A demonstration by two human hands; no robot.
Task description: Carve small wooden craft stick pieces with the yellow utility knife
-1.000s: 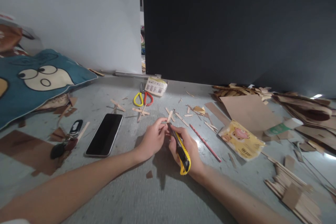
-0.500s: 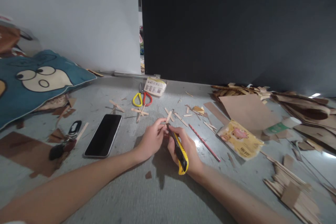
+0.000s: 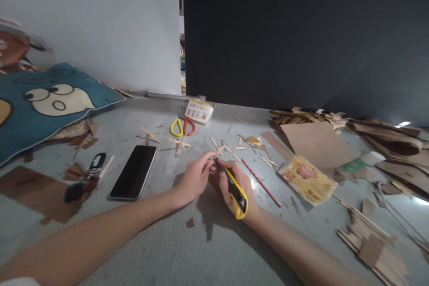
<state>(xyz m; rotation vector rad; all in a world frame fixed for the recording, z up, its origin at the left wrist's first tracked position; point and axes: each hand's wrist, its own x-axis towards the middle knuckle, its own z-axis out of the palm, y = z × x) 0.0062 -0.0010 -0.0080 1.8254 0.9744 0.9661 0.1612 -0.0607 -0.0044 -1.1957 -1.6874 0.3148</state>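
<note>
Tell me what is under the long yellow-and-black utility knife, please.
Under the knife, the right hand and grey surface show; whatever the knife and hand cover cannot be seen.

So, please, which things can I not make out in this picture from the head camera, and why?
In the head view:
- Lower end of the wooden stick: hidden by the fingers of the left hand.
- Blade tip of the utility knife: too small and blurred beside those fingers.
- Underside of the knife's handle: covered by the right hand.
- Small print on the white packet: too small.
- Rest of the blue cushion: cut off by the left edge.
</note>
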